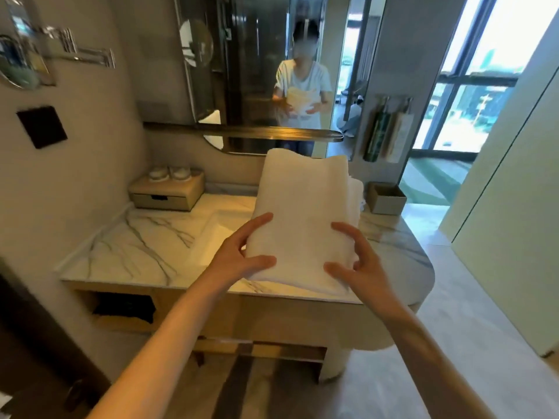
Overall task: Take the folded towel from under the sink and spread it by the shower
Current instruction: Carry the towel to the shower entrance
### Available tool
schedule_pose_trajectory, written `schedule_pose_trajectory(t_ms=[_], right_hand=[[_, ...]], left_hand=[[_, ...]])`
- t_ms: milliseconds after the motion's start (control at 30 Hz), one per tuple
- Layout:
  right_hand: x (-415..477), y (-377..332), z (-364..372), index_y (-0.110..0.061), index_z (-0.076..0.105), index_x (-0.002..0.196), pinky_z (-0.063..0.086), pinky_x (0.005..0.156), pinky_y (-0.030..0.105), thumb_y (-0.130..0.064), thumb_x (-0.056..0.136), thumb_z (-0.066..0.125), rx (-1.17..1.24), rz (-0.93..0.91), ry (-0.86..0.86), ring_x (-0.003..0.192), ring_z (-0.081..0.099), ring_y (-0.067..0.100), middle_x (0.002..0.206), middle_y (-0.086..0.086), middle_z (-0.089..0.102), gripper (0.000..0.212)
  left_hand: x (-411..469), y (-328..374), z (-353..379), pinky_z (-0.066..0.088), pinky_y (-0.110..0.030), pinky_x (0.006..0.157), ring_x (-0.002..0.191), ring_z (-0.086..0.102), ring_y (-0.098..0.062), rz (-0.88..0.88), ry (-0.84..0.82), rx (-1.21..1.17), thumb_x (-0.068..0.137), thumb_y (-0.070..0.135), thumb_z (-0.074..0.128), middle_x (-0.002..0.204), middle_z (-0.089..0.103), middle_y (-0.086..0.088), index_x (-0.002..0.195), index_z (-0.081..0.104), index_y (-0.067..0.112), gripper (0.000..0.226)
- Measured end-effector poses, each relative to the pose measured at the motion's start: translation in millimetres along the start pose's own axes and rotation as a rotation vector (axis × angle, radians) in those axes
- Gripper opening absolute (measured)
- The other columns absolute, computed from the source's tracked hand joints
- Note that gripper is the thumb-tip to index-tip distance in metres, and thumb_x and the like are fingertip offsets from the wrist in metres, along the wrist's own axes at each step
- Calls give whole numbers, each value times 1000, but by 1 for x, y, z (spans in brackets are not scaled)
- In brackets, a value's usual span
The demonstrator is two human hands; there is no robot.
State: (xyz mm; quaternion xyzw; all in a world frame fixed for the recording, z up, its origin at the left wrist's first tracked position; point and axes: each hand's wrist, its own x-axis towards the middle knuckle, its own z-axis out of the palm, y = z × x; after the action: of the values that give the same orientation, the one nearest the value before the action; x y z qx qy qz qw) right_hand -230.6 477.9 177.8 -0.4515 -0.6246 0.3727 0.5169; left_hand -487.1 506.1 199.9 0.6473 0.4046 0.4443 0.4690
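A white folded towel [305, 213] is held up in front of me, above the marble vanity [145, 249] and its sink basin. My left hand [242, 255] grips the towel's near left corner, thumb on top. My right hand [354, 264] holds the near right edge, fingers curled over the cloth. The towel's far end tilts up toward the mirror [260, 71] and hides the tap area behind it.
A small drawer box [166, 192] with two cups stands at the counter's back left, an open box [387, 198] at the back right. Below the counter is a shelf with a dark item [124, 308]. Bottles [387, 131] hang on the right wall. A doorway and windows lie to the right.
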Motion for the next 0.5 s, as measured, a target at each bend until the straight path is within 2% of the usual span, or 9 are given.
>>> schedule_pose_trajectory(t_ms=[67,133,233,400,500], right_hand=[[20,-4,2,-40,44,137,58,68,23,-20,86,71,-13,-25,61,104,58,-4,126,-29,49,61],[36,-3,3,-42,45,135,60,71,28,-20,86,71,-15,-37,102,105,58,0,126,-28,49,60],[50,13,4,-47,48,129,58,70,24,-15,84,72,-7,-10,141,108,56,4,125,-28,49,59],[49,60,-3,-47,53,121,59,73,26,-11,84,72,76,103,96,110,54,13,128,-17,47,56],[64,82,-19,-45,57,118,58,72,24,-6,81,73,105,154,49,108,54,10,123,-22,49,56]], left_hand=[[20,8,-5,55,-37,92,121,49,-15,24,13,-12,72,22,80,134,46,17,127,53,51,68],[38,6,-8,57,-31,87,119,49,-14,37,21,-11,69,28,77,132,46,19,127,52,53,68],[55,-13,-9,57,-23,80,118,49,-11,17,15,0,68,29,77,133,46,19,128,50,53,70],[67,-56,11,56,-23,78,118,47,-6,-96,18,18,73,23,78,134,43,22,127,51,55,68],[78,-75,27,54,-15,72,115,48,0,-147,66,-1,78,14,77,131,46,28,126,52,55,68]])
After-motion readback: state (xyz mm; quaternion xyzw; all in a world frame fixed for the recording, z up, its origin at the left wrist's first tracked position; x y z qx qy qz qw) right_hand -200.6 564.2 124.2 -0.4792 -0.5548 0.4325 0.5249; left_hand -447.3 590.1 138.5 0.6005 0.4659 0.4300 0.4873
